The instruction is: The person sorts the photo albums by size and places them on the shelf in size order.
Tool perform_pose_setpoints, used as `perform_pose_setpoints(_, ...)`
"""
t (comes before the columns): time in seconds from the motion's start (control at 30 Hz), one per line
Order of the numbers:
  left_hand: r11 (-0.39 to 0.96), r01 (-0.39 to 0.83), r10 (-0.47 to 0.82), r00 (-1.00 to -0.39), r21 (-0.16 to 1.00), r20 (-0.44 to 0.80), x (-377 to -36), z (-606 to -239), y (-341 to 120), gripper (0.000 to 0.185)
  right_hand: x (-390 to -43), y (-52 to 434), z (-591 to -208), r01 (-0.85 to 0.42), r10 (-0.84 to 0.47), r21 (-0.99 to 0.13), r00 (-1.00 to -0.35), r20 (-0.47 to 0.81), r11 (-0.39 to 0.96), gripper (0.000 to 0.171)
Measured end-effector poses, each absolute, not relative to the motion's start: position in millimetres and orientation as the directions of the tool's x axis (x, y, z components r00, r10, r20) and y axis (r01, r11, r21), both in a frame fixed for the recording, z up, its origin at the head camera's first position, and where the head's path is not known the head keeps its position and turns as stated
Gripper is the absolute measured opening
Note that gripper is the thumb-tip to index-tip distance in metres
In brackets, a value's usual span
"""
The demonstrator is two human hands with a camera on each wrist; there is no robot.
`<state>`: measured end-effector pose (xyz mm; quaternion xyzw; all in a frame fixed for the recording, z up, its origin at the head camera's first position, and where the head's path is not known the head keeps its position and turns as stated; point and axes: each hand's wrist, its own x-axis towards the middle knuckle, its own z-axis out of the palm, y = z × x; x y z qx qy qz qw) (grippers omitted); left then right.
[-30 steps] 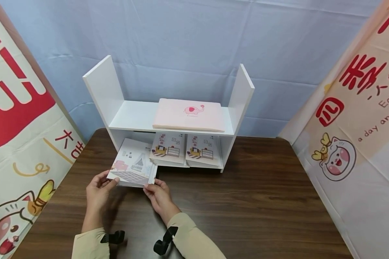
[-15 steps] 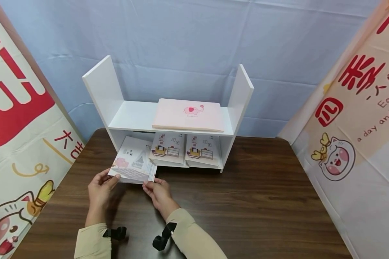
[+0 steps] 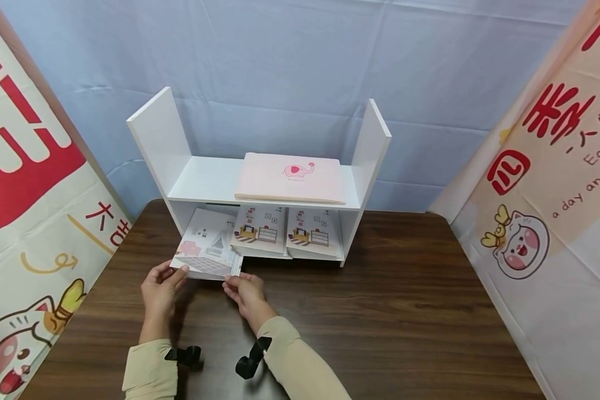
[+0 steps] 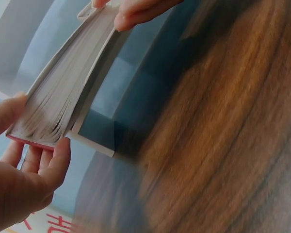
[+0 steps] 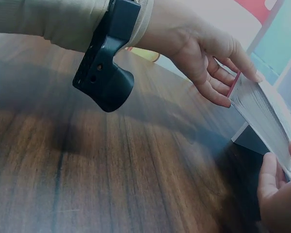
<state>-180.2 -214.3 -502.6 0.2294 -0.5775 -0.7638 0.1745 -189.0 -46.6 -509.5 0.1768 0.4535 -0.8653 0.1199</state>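
A white book [image 3: 207, 244] with a pink and grey cover picture lies partly inside the lower left of the white shelf [image 3: 205, 172], its near end sticking out over the table. My left hand [image 3: 162, 289] pinches its near left corner, thumb on top and fingers below. At the near right corner my right hand [image 3: 247, 297] pinches the same book. The left wrist view shows the book's page edges [image 4: 70, 87] between the two hands. In the right wrist view the book [image 5: 266, 111] spans from hand to hand, its pages facing the camera.
Two matching books [image 3: 260, 233] lie side by side on the lower shelf, right of the held one. A pink elephant notebook [image 3: 290, 178] rests on the upper shelf. Shelf side panels [image 3: 375, 150] rise at both ends. Dark wooden table [image 3: 380, 311] extends in front and right.
The book has slid a little farther back into the shelf, with both hands following it forward. The left hand has also shifted slightly to the right.
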Motion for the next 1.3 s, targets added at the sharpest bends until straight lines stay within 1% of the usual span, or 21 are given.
perform_pose_setpoints(0.1,-0.265,-0.008,-0.540,-0.827,0.964,-0.155,-185,-503,-213,0.038,-191,-46,-507,0.366,-0.046,-0.734,-0.908,-0.417,-0.572,0.019)
perform_pose_setpoints(0.3,-0.267,-0.001,-0.558,-0.815,0.964,-0.156,-188,-506,-212,0.037,-195,-45,-508,0.392,-0.071,-0.674,-0.889,-0.452,-0.626,0.029)
perform_pose_setpoints(0.53,-0.278,0.049,-0.574,-0.809,0.959,-0.126,-199,-505,-208,0.032,-204,-46,-510,0.360,-0.099,-0.603,-0.902,-0.421,-0.712,0.039)
perform_pose_setpoints(0.83,-0.303,0.042,-0.576,-0.804,0.952,-0.148,-213,-505,-207,0.033,-209,-42,-508,0.355,-0.152,-0.516,-0.907,-0.394,-0.779,0.044)
perform_pose_setpoints(1.03,-0.291,0.038,-0.582,-0.800,0.956,-0.145,-222,-504,-203,0.031,-212,-39,-508,0.334,-0.161,-0.448,-0.911,-0.380,-0.829,0.049)
perform_pose_setpoints(1.13,-0.279,0.031,-0.588,-0.796,0.960,-0.145,-226,-503,-201,0.031,-213,-36,-508,0.322,-0.159,-0.431,-0.915,-0.372,-0.843,0.051)
perform_pose_setpoints(1.3,-0.253,0.020,-0.588,-0.797,0.967,-0.137,-231,-502,-198,0.033,-214,-34,-508,0.319,-0.163,-0.454,-0.922,-0.351,-0.832,0.052)
